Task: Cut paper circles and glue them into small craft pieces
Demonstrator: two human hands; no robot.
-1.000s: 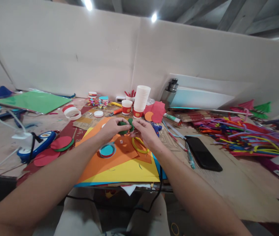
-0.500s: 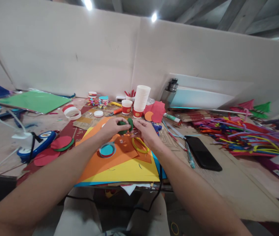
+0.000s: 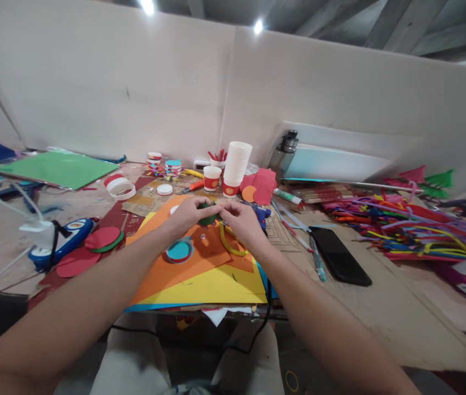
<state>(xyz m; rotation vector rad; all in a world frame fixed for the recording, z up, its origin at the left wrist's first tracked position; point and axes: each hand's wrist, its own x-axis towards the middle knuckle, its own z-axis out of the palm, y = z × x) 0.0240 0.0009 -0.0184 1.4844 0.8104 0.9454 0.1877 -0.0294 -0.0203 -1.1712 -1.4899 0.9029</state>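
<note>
My left hand (image 3: 189, 214) and my right hand (image 3: 239, 219) meet over a stack of orange and yellow paper sheets (image 3: 200, 274). Both pinch a small green paper piece (image 3: 208, 215) between their fingertips. Just below the hands lie a yellow ring (image 3: 231, 244) and a blue disc with a red rim (image 3: 179, 250) on the orange sheet.
A stack of white paper cups (image 3: 236, 167) and a red cup (image 3: 211, 178) stand behind the hands. A black phone (image 3: 340, 257) lies to the right, beside a heap of coloured pipe cleaners (image 3: 414, 230). Red paper discs (image 3: 93, 247), a blue glue gun (image 3: 64, 241) and a green sheet (image 3: 56, 170) are on the left.
The hands have drawn closer together over the green piece, which now shows less between the fingers. The view has barely shifted.
</note>
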